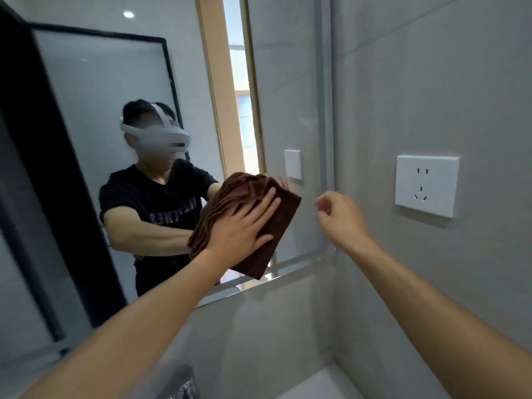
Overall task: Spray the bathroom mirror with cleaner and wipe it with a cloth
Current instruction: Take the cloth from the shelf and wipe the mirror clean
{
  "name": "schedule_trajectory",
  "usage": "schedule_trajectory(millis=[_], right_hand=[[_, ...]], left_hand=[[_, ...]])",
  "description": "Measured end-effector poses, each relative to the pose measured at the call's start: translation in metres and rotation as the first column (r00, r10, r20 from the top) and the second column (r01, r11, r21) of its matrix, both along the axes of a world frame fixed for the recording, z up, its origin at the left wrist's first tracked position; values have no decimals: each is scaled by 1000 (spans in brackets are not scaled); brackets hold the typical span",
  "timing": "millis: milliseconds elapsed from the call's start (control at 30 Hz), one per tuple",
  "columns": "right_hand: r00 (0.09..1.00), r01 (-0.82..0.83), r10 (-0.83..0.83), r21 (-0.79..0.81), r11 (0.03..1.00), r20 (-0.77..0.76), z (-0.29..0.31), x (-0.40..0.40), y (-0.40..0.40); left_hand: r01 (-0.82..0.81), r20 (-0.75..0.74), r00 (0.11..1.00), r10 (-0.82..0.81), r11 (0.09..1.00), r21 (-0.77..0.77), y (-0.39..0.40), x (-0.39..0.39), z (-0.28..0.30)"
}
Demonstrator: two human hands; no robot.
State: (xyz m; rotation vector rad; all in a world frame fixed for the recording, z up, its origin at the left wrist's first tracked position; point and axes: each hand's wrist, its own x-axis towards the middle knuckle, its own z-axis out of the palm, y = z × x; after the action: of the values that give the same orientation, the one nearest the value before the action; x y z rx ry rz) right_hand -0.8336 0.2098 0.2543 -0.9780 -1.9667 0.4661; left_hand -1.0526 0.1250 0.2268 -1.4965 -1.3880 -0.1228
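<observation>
The bathroom mirror (290,96) fills the left and middle of the head view, with its right edge near the corner of the wall. A folded brown cloth (283,214) lies flat against the lower right part of the glass. My left hand (244,226) presses on the cloth with straight, spread fingers. To the right, my right hand (338,216) hovers in the air near the mirror's right edge, its fingers loosely curled and holding nothing. No spray bottle is in view.
A white wall socket (426,185) sits on the grey tiled wall at the right. A chrome tap (184,381) shows blurred at the bottom edge, and a white basin corner (322,384) lies at the lower right. The mirror reflects a person, a doorway and a switch.
</observation>
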Motion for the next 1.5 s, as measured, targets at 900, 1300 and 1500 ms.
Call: schedule_trajectory(millis=[900, 1300, 1500], right_hand=[[944, -267, 317, 359, 894, -87, 95, -134, -148], [900, -431, 383, 548, 717, 206, 130, -91, -162], [826, -563, 489, 463, 684, 281, 116, -89, -164]], left_hand=[[-338, 2, 934, 356, 887, 315, -174, -62, 150], [-215, 314, 944, 102, 912, 349, -223, -31, 130], [-281, 625, 778, 65, 925, 254, -259, -3, 118]])
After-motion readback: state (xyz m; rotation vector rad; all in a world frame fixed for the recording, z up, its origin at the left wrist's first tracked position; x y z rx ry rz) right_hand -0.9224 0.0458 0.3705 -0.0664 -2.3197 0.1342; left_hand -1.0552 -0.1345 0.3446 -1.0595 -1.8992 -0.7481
